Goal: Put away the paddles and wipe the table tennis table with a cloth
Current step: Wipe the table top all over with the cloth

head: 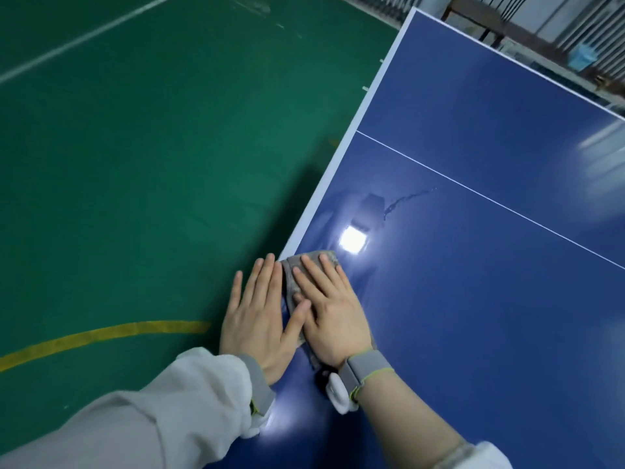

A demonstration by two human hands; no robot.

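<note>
— Where are your hands?

— Both lie flat at the near left edge of the table tennis table (473, 299). My right hand (329, 313) presses straight-fingered on the grey cloth (291, 279), nothing curled round it. My left hand (258, 319) lies just beside it, fingers straight too, its thumb laid over the cloth and touching my right hand. Its outer fingers reach past the table's white edge, over the green floor (152, 164).

— So neither hand grips the cloth?

— No. Both are spread flat; the cloth is pinned under my right palm and fingers, with a strip of it showing between the two hands and a corner past my right fingertips, close to the table's edge.

— Any container on the table?

— I see none; whether the paddles are stored anywhere I cannot tell.

— What is beyond the cloth?

— Just past it on the table, a bright square reflection (353, 240), then a thin dark streak (406, 198) on the blue surface. Further along, a white line (490, 201) crosses the table. Past the table's far edge, blurred, stand a dark frame (480, 18) and something light blue (581, 57).

— And on your wrists?

— Grey bands: one on the right wrist (367, 367), one on the left (258, 384) at the end of my pale sleeve (169, 418).
</note>
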